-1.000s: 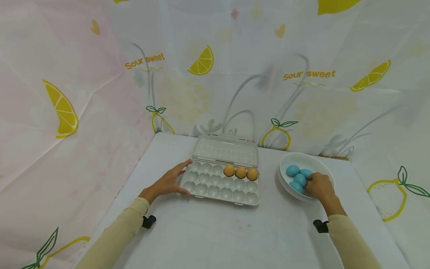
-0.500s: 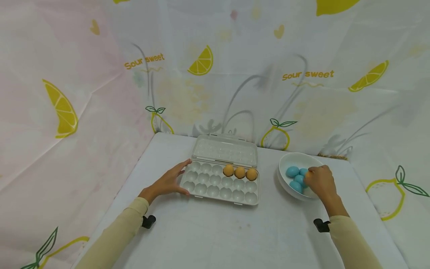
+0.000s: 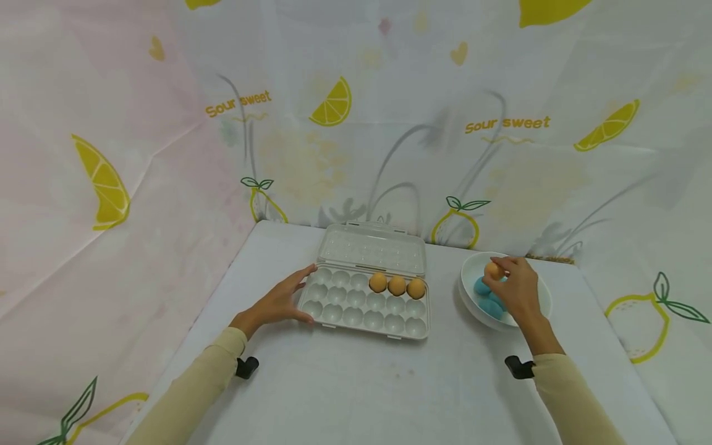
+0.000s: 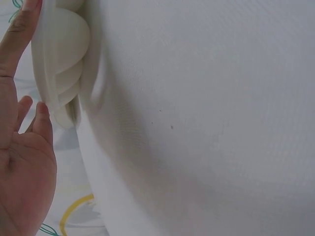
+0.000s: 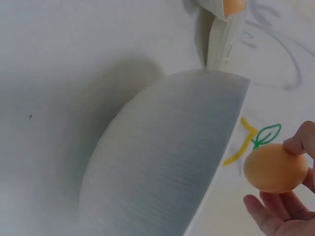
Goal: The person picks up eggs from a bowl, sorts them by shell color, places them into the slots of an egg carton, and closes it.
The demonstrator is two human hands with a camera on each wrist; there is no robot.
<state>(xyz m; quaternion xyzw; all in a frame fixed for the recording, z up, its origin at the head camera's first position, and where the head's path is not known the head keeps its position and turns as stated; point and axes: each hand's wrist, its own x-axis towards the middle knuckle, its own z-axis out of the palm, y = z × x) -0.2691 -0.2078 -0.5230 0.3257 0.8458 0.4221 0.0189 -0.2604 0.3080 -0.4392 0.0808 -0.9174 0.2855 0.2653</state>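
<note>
Above the white bowl [image 3: 468, 290], my right hand [image 3: 520, 287] pinches an orange-brown egg [image 3: 492, 271] between thumb and fingertips. The right wrist view shows this egg [image 5: 275, 168] lifted past the bowl's rim, gripped at its end and underside. Several blue eggs [image 3: 491, 308] lie in the bowl, partly covered by the hand. My left hand [image 3: 278, 301] spreads its fingers along the left end of a white egg carton [image 3: 364, 303], thumb at the front corner and fingertips at the back one. Three orange-brown eggs [image 3: 397, 285] fill the right part of the carton's back row.
The carton's clear lid [image 3: 372, 249] lies folded back toward the wall. A white cloth covers the table [image 3: 356, 389]. Printed lemon sheeting [image 3: 389, 154] hangs behind and at both sides, close to the table's edges.
My right hand has risen out of the bowl and shifted slightly left, bringing up the orange-brown egg. The left hand and the carton keep their places.
</note>
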